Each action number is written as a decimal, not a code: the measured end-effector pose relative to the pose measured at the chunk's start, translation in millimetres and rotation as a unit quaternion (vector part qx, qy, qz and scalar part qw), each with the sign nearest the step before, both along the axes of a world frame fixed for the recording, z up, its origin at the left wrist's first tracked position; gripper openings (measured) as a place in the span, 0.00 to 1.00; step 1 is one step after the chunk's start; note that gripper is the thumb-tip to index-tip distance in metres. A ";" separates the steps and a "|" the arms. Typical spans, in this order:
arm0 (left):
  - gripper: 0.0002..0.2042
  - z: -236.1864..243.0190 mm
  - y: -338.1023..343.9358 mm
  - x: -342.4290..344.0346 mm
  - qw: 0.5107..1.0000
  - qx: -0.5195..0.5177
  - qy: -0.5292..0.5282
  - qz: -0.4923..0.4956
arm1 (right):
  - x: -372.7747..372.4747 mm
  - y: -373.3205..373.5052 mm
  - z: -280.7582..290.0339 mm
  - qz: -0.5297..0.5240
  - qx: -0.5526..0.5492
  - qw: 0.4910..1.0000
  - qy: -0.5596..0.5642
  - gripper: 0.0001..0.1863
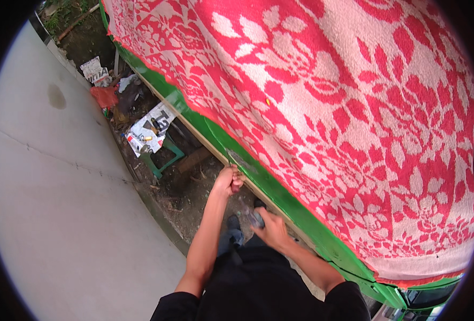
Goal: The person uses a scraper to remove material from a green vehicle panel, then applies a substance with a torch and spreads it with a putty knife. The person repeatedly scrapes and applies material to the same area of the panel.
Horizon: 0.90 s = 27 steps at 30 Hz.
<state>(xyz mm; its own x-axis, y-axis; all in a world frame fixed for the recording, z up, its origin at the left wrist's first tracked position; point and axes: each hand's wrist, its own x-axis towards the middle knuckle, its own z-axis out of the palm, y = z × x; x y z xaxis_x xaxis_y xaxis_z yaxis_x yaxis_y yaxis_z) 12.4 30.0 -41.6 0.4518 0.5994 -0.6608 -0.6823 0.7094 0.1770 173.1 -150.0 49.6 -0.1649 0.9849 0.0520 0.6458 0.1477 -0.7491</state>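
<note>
while the left hand has its fingers wrapped tight around a reddish-handled tool, its thin shaft pointing up by the edge of the green panel, the right hand sits a bit lower with fingers curled round some greyish object, too blurry to make out. can't tell if the shaft actually touches the panel. red-and-pink floral cloth drapes over the green stuff, and a green stool is on the ground farther off.
</note>
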 end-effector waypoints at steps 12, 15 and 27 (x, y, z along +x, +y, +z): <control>0.11 7.9 -13.5 8.0 1.000 -0.026 -0.012 0.003 | 2.2 -10.0 -1.7 0.006 0.068 0.996 0.056 0.24; 0.11 10.1 -15.1 13.0 1.000 -0.023 0.007 0.007 | 3.2 -6.7 -6.2 0.014 0.044 0.999 0.028 0.25; 0.12 68.8 -71.3 20.0 0.993 0.059 0.047 -0.093 | 9.8 -41.3 -5.4 -0.031 -0.030 0.997 0.067 0.26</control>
